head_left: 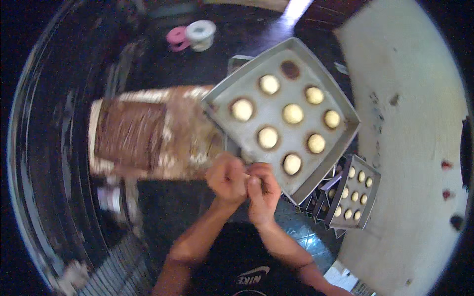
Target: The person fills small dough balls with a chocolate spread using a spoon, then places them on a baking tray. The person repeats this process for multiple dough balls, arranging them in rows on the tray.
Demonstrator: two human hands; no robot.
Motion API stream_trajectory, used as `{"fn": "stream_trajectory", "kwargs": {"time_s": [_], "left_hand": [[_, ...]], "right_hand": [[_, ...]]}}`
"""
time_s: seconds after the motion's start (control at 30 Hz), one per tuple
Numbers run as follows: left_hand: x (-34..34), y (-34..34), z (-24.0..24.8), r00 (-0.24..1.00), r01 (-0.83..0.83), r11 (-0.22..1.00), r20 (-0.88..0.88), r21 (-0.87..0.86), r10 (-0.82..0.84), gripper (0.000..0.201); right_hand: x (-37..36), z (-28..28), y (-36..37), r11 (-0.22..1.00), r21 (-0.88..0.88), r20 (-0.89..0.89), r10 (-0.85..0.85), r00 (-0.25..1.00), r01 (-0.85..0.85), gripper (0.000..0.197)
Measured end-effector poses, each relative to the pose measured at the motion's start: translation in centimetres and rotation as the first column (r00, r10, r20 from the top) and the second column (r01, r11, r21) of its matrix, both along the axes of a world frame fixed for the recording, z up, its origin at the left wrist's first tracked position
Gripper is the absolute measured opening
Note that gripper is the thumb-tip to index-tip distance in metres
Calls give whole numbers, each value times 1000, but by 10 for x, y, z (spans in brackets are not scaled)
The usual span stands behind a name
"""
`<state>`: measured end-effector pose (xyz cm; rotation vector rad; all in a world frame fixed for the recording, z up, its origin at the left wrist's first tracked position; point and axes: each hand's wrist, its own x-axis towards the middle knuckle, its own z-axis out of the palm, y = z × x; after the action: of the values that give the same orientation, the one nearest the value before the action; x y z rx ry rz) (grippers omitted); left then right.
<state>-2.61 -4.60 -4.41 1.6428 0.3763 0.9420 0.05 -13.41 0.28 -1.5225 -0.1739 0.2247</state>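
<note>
My left hand [226, 178] and my right hand [263, 191] meet in front of my chest, near the closest corner of a square metal baking tray [237, 136]. Both are closed, thumbs and fingers pressed together; anything between them is hidden and slightly blurred. Several pale dough balls [293, 114] sit spaced out in the tray, each on a dark ring. A bare dark round spot [290, 69] shows near its far corner. To the left lies a floury board [190, 133] carrying a dark brown, streaked flat slab [131, 132].
A smaller-looking tray of dough balls [355, 196] rests on a metal rack [321, 203] at lower right. At the far side stand a white lidded tub [201, 35] and a pink ring-shaped thing [178, 38]. A blurred white container [109, 199] is below the board. A pale wall [410, 123] bounds the right.
</note>
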Motion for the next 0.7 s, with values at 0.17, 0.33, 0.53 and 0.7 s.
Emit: {"fn": "stream_trajectory", "kwargs": {"time_s": [0.17,0.33,0.53,0.7], "left_hand": [[-118,-31,1,873,282,814,-216,-507,-436,21],[-238,-61,-59,792,111,770,-412,-628,-450,55],[-311,-61,-106,958,-166,888,-282,-428,43,53],[-386,-31,-230,916,-299,811,-389,-503,96,66]], "right_hand": [[-73,-34,-60,988,-76,-507,80,858,-137,39],[-142,-41,-71,539,-702,176,765,620,-465,20],[-198,-135,-55,831,-205,-219,476,852,-517,32],[-220,-425,-89,358,-499,-422,696,582,-789,26]]}}
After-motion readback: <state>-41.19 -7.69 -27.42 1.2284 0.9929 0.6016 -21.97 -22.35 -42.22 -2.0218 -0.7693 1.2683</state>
